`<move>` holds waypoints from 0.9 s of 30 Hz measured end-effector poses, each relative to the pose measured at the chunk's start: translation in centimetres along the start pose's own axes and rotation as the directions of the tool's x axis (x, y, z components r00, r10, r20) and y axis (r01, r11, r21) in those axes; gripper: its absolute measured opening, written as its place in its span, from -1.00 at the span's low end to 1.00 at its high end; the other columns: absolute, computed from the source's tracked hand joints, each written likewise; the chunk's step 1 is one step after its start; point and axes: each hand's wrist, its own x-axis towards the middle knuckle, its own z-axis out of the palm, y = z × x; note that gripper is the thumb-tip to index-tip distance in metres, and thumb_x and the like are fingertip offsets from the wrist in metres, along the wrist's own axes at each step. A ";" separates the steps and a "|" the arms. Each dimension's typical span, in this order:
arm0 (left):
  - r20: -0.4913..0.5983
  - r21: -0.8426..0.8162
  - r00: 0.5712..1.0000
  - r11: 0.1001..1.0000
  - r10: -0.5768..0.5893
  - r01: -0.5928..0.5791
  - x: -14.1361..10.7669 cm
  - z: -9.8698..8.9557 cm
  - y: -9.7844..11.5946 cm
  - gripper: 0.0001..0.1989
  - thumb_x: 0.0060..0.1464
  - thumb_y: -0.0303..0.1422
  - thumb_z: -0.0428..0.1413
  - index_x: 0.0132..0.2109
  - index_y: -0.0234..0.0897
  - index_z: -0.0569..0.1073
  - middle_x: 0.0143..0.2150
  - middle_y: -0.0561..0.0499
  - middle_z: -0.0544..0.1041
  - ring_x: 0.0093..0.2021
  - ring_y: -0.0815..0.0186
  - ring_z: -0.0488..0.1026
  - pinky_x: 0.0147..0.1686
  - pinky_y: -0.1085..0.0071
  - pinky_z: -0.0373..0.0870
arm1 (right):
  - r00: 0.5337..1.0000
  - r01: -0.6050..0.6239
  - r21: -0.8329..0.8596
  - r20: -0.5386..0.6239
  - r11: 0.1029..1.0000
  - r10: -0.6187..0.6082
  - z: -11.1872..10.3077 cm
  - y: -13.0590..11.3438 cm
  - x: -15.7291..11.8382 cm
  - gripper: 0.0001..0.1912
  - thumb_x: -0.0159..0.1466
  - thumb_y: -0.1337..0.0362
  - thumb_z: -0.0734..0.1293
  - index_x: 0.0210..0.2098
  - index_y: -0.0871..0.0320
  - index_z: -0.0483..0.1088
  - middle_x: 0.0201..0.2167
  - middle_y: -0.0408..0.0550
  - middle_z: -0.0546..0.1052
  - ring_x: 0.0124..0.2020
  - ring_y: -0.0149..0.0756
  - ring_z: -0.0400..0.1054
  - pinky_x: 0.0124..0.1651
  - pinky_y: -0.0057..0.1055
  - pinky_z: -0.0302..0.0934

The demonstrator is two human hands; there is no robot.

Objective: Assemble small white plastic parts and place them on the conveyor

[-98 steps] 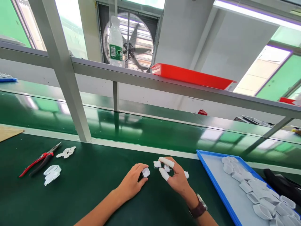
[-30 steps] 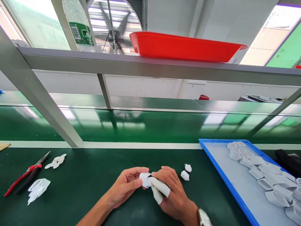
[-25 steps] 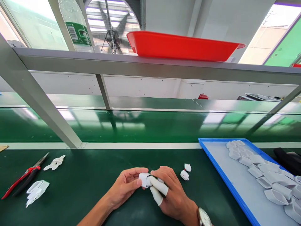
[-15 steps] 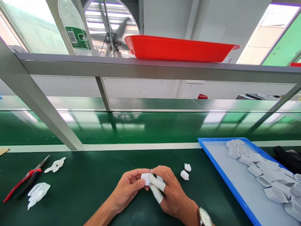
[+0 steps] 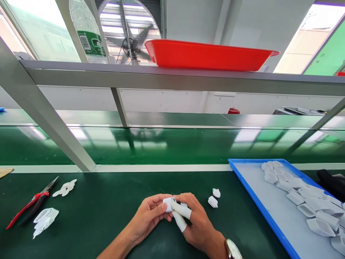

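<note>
At the front middle of the bench, my left hand (image 5: 151, 215) pinches a small white plastic part (image 5: 168, 204) between thumb and fingers. My right hand (image 5: 195, 225) grips the same part from the other side, with white finger cots on two of its fingers. Part of the piece is hidden behind those fingers. Just right of my hands lie two small white pieces (image 5: 212, 201). Off to the left are red-and-black long-nose pliers (image 5: 33, 205), a flat white piece (image 5: 64, 187) and a stack of white plastic pieces (image 5: 45, 221).
A blue-rimmed tray (image 5: 258, 205) with many white hollow parts (image 5: 307, 198) stands on the right, a black cloth-like item (image 5: 331, 183) beside it. Behind runs a green conveyor belt (image 5: 167, 147). Overhead, a metal shelf (image 5: 172, 78) carries a red tray (image 5: 210, 55) and a plastic bottle (image 5: 88, 36).
The view has shifted slightly. Both hands keep their hold on the white part in nearly the same pose.
</note>
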 end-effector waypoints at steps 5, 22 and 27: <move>-0.024 0.011 1.000 1.000 -0.003 0.003 0.1 0.2 -0.2 -0.57 -0.03 -0.26 0.43 -0.05 -0.44 0.65 -0.21 -0.22 0.63 -0.32 0.31 0.49 -0.26 0.40 0.47 | 1.000 -0.024 0.040 -0.015 0.999 0.025 0.5 -0.2 -0.1 -0.50 0.29 0.55 0.26 0.18 0.07 0.34 -0.03 0.07 0.51 -0.08 -0.20 0.43 -0.09 -0.21 0.46; 0.015 -0.005 1.000 1.000 -0.020 0.020 0.2 -0.6 -0.2 -0.65 0.07 -0.30 0.38 -0.04 -0.42 0.64 -0.21 -0.17 0.59 -0.33 0.34 0.48 -0.27 0.42 0.49 | 0.994 -0.099 0.034 -0.040 0.995 0.100 1.2 -0.7 -0.4 -0.62 0.34 0.48 0.25 0.11 0.11 0.39 -0.07 0.09 0.49 -0.11 -0.21 0.44 -0.11 -0.25 0.47; 0.005 -0.026 1.000 0.999 -0.023 0.023 0.0 -0.3 -0.2 -0.68 0.11 -0.29 0.34 -0.04 -0.39 0.64 -0.21 -0.14 0.59 -0.32 0.35 0.48 -0.27 0.42 0.49 | 0.993 -0.118 0.022 0.011 0.993 0.118 0.8 -0.6 -0.1 -0.60 0.35 0.45 0.26 0.16 0.10 0.36 -0.05 0.08 0.52 -0.08 -0.19 0.44 -0.06 -0.21 0.45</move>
